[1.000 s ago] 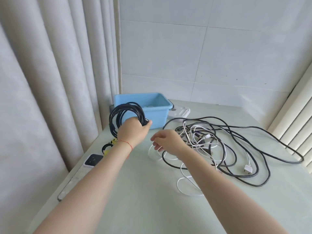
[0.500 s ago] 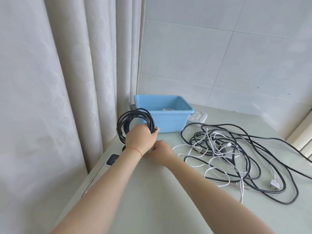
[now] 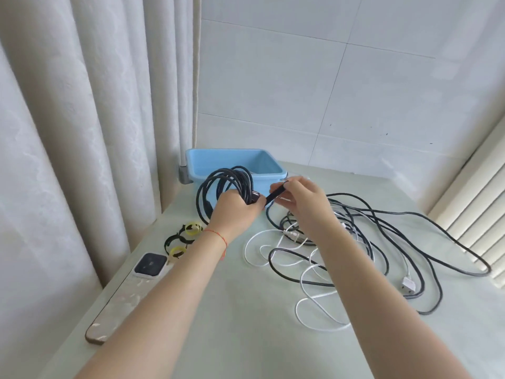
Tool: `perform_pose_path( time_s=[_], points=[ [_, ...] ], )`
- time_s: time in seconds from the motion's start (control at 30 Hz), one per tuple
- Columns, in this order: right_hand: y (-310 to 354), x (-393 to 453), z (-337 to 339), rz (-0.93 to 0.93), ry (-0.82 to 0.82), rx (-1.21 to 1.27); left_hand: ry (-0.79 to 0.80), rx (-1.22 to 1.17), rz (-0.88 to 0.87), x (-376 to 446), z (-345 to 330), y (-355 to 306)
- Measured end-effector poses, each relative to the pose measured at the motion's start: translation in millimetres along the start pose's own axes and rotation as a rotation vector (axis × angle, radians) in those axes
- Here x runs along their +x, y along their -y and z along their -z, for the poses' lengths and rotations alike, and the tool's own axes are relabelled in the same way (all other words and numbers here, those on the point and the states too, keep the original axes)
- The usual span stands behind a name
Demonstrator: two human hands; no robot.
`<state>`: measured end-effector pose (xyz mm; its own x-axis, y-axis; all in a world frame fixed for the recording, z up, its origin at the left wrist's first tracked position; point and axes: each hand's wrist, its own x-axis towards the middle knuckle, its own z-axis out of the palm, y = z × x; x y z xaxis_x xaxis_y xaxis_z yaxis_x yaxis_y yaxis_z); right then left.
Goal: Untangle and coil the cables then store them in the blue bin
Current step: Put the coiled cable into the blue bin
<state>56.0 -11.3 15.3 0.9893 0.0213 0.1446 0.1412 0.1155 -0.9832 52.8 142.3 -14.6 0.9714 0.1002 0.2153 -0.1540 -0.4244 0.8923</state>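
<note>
Fingers of left hand (image 3: 235,212) clamp black coil (image 3: 226,187) upright in front of blue bin (image 3: 218,162); right hand (image 3: 297,201) pinches a black strap (image 3: 276,194) at the coil.

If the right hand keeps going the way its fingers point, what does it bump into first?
Probably the left hand and the coiled black cable in its grip. The right hand points left, pinching a black strap that already reaches them; depth is hard to judge.

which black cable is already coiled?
The black coil gripped by the left hand, in front of the blue bin. The other black cable sprawls loose on the table, tangled with the white cable.
</note>
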Motion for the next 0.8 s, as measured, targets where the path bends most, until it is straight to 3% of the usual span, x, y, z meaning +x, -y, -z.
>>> perform_pose_path(
  time_s=[0.1, 0.2, 0.4, 0.57, 0.7, 0.8],
  points=[
    [19.5, -3.4, 23.5, 0.087, -0.074, 0.124, -0.035, -0.002, -0.053, 4.5, -22.1, -12.4],
    [26.7, -2.7, 51.0, 0.063, -0.096, -0.039, 0.017, 0.003, -0.060, 11.7, -46.4, -30.3],
    [14.5, 0.6, 88.1, -0.003, 0.088, -0.574, 0.319, 0.175, -0.141, 19.8, -87.5, -68.3],
    [11.0, 5.2, 100.1, -0.013, -0.082, -0.505, 0.538, 0.290, -0.204, 14.6, -110.8, -88.3],
    [2.1, 12.1, 102.1, -0.079, -0.176, -0.480, 0.523, 0.367, -0.235, 9.9, -114.4, -86.5],
    [0.7, 17.1, 112.0, -0.165, -0.227, -0.419, 0.367, 0.608, -0.393, 12.1, -115.1, -80.7]
  ],
)
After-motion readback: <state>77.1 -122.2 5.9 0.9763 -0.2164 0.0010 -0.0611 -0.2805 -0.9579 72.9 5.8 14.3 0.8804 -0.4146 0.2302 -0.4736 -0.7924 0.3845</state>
